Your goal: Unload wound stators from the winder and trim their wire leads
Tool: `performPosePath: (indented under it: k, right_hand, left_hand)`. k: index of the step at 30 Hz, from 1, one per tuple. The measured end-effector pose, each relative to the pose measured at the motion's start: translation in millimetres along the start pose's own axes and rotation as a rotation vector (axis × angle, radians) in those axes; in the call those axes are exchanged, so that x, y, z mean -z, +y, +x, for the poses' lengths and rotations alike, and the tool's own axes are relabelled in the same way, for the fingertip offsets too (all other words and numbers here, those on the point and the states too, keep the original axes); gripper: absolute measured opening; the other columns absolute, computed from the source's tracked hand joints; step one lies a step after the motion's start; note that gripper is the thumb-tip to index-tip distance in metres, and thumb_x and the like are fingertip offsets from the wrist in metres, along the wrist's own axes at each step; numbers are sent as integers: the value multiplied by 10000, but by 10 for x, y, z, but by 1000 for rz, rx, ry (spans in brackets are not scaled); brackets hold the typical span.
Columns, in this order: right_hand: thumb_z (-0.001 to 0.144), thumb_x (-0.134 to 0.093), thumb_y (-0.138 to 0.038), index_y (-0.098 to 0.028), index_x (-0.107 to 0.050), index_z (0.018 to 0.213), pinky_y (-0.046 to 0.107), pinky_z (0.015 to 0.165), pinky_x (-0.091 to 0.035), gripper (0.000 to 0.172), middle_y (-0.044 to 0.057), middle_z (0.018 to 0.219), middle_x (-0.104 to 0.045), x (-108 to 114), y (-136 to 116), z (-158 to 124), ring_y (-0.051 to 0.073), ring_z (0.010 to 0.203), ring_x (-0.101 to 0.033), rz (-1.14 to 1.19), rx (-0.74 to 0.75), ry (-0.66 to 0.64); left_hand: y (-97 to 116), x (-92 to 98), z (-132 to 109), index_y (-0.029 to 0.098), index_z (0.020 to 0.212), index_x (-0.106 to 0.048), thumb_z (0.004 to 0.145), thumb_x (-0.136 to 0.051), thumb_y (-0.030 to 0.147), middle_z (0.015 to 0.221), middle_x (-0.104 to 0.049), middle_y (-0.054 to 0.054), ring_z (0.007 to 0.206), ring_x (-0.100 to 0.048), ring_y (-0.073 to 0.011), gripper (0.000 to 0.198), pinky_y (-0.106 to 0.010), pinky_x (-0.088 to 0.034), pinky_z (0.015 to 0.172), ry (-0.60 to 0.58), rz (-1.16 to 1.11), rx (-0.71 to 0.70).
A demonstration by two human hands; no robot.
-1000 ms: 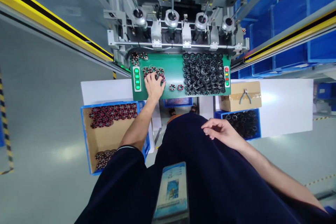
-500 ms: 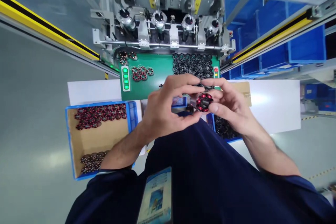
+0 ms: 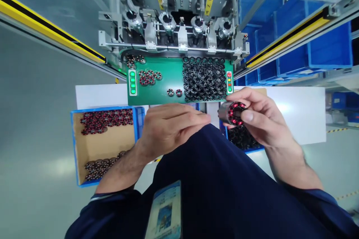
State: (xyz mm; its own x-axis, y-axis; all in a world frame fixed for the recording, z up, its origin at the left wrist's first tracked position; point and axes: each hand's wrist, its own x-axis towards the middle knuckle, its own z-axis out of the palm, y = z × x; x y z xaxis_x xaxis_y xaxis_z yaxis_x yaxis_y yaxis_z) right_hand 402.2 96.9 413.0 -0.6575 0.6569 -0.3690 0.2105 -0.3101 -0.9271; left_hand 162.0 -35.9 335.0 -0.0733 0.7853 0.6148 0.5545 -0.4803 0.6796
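My right hand (image 3: 259,119) pinches a small round stator with red copper windings (image 3: 233,112), held in front of the green work mat (image 3: 172,80). My left hand (image 3: 168,129) hovers just left of it with fingers stretched out flat, holding nothing. On the mat lie a small cluster of wound stators (image 3: 148,77), two single ones (image 3: 174,92) and a big heap of dark metal rings (image 3: 204,79).
A blue crate lined with cardboard (image 3: 103,142) at the left holds more wound stators. Another blue bin of dark rings (image 3: 242,138) sits under my right hand. Behind the mat stands a machine with several spindles (image 3: 179,26). A phone (image 3: 165,211) rests on my lap.
My hands have parted: the right one carried the stator to the right, the left one let go and flattened. A second ago the left hand was on the mat's stators.
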Motion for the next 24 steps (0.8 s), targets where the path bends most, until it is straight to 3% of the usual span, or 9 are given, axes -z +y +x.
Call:
performPosePath:
  k: [3, 5, 8, 12, 15, 20, 24]
  right_hand:
    - [896, -1045, -675, -299, -877, 1239, 394, 727, -737, 535, 39, 978, -895, 88, -22, -41, 242, 762, -840, -13, 53, 60]
    - [903, -1056, -645, -308, -888, 1224, 395, 762, -744, 494, 45, 1017, -906, 115, -46, -74, 243, 803, -856, -56, 95, 86]
    - [919, -1069, -581, -322, -902, 1212, 386, 793, -745, 426, 42, 1035, -909, 81, -65, -98, 236, 855, -860, -124, 142, 116]
    - [932, -1062, -554, -304, -893, 1230, 371, 784, -745, 424, 53, 1041, -911, -7, -22, -65, 234, 884, -857, -164, 178, 117]
    - [949, -1052, -528, -299, -882, 1241, 359, 799, -740, 409, 63, 1069, -913, -6, 32, -32, 241, 939, -869, -165, 180, 109]
    - [967, -980, -689, -291, -874, 1282, 399, 787, -742, 519, 57, 1000, -889, 95, 42, -42, 257, 858, -862, -120, 118, 30]
    - [971, -990, -657, -292, -877, 1283, 351, 723, -699, 492, 45, 950, -870, 117, 7, -50, 224, 788, -828, -127, 69, -60]
  left_hand:
    - [-214, -173, -208, 282, 1073, -870, 1144, -816, 175, 992, -915, 54, 873, -890, -166, 139, -287, -700, 829, -152, 75, 74]
    - [-307, -252, -274, 282, 1023, -887, 1137, -810, 181, 961, -911, 45, 823, -875, -163, 170, -277, -672, 759, -180, 35, 216]
    - [-237, -234, -148, 315, 1054, -921, 1041, -964, 235, 1008, -917, 39, 884, -874, -164, 91, -284, -699, 817, -16, -203, 387]
    - [93, -150, 222, 336, 1141, -929, 927, -1093, 325, 1149, -913, -1, 987, -878, -201, 269, -330, -750, 835, 113, -455, 390]
    - [211, -220, 319, 304, 1044, -908, 1001, -999, 237, 1153, -896, -14, 982, -864, -182, 121, -275, -722, 744, 121, -522, 459]
    - [15, -396, 109, 251, 915, -875, 1022, -902, 238, 1142, -878, -39, 924, -850, -161, 111, -205, -673, 652, 18, -712, 689]
    - [-72, -319, 71, 270, 1061, -925, 1012, -941, 328, 1091, -893, -38, 908, -867, -185, 78, -196, -643, 581, -10, -762, 774]
